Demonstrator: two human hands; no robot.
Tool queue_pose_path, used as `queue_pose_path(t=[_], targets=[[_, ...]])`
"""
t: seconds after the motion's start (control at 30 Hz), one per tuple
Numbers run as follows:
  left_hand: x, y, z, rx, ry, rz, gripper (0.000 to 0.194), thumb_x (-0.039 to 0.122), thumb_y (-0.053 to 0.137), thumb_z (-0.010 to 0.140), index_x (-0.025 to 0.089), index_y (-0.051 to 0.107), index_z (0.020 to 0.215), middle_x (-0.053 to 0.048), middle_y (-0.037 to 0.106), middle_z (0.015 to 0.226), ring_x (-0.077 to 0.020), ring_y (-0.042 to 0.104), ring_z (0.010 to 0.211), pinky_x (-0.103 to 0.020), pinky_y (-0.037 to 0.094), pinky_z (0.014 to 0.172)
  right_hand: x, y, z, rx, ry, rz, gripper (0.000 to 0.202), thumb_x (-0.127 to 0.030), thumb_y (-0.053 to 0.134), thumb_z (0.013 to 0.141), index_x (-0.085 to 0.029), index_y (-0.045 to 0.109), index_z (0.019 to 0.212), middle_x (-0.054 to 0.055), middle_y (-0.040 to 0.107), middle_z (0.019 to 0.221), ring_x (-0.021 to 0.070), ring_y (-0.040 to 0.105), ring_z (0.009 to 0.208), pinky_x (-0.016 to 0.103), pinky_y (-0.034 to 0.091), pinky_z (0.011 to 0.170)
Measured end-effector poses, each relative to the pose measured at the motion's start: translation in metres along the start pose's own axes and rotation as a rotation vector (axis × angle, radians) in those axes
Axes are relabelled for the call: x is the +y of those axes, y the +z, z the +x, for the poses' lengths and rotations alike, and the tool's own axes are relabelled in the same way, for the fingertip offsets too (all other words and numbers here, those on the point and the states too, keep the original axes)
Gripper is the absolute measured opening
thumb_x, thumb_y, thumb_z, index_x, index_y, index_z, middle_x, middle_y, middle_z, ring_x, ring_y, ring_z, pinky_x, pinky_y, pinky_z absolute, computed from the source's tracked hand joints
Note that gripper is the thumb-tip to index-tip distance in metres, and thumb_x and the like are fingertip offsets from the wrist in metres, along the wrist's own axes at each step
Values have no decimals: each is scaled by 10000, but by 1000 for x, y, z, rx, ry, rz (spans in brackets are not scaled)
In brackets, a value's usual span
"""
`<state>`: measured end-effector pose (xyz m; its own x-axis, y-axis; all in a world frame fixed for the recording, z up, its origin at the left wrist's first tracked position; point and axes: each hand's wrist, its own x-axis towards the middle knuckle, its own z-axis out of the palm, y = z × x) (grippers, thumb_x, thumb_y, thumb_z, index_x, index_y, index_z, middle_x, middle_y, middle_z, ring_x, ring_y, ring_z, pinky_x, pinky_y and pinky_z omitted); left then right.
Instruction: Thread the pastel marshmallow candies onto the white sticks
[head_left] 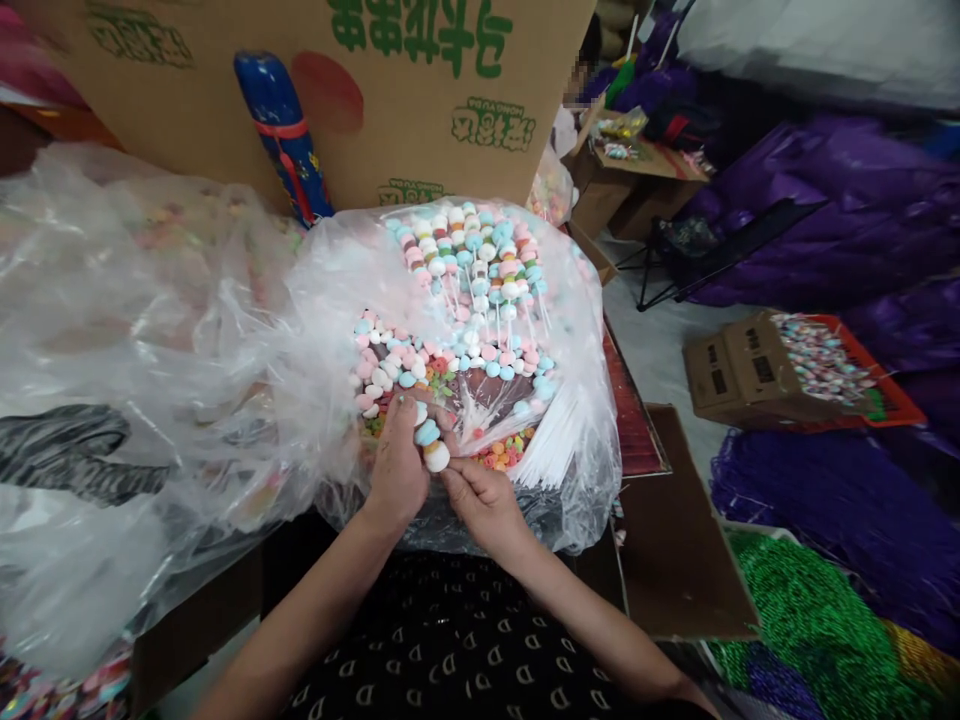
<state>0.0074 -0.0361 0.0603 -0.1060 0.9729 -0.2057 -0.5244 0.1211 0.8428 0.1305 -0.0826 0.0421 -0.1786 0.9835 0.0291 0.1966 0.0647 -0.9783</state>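
My left hand (397, 468) is closed around a marshmallow skewer (427, 433) with white and blue pieces and a yellowish piece among them. The fingers of my right hand (486, 502) pinch at its near end, by the lowest white marshmallow; the stick itself is hidden there. Just beyond my hands are loose pink, white and blue marshmallows (384, 372). Gummy rings (504, 452) lie to the right of the held skewer, beside a fanned bundle of white sticks (556, 438). Farther back, several filled skewers (480, 250) lie in a pile.
Clear plastic sheeting (225, 330) spreads under and left of the candy. Behind stands a large cardboard box (420, 120), with a blue bottle (281, 130) before it. On the right are a folding chair (720, 250), a candy-filled orange crate (892, 400) and an open carton flap (675, 540).
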Motion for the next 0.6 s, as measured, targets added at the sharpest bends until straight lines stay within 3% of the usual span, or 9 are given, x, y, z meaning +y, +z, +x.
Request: queue_pose_path(t=[0.1, 0.17, 0.27, 0.33, 0.53, 0.6], targets=[[2, -10, 7, -4, 11, -108, 530, 724, 646, 923, 251, 619, 1160, -20, 755, 896, -166, 692, 665, -303, 591, 631, -18, -24, 17, 71, 46, 81, 292, -447, 645, 967, -211, 799, 893, -20, 567, 628, 141, 489, 564, 277, 468, 584], [-2, -21, 10, 19, 54, -65, 570, 724, 691, 897, 246, 638, 1202, -27, 769, 927, -168, 709, 695, -308, 602, 673, -32, -44, 38, 161, 70, 104, 274, -442, 677, 946, -200, 804, 961, -50, 497, 580, 125, 429, 527, 265, 427, 554], [-11, -37, 11, 36, 105, 97, 432, 601, 722, 935, 226, 694, 1147, -20, 767, 903, -171, 723, 751, -306, 606, 734, -48, -69, 86, 265, 42, 40, 271, -416, 673, 932, -179, 796, 982, -69, 452, 546, 118, 396, 509, 257, 375, 526], [-15, -42, 10, -6, 138, 222, 341, 529, 721, 957, 212, 729, 1080, -25, 769, 891, -172, 725, 798, -298, 602, 779, -53, -78, 126, 266, -4, -26, 239, -358, 633, 948, -181, 782, 1003, -70, 462, 542, 124, 445, 533, 262, 418, 587], [-12, -40, 9, -12, 156, 362, 279, 466, 751, 919, 196, 771, 986, -26, 762, 823, -186, 719, 797, -303, 590, 814, -52, -66, 243, 260, -95, -368, 336, -300, 501, 1037, -200, 633, 744, 4, 577, 610, 195, 608, 692, 320, 517, 748], [-11, -39, 10, 4, 162, 357, 274, 466, 757, 911, 198, 772, 971, -23, 757, 810, -182, 709, 790, -304, 587, 816, -48, -57, 269, 243, -96, -506, 256, -207, 468, 1031, -189, 666, 870, 49, 687, 750, 230, 668, 807, 371, 548, 856]])
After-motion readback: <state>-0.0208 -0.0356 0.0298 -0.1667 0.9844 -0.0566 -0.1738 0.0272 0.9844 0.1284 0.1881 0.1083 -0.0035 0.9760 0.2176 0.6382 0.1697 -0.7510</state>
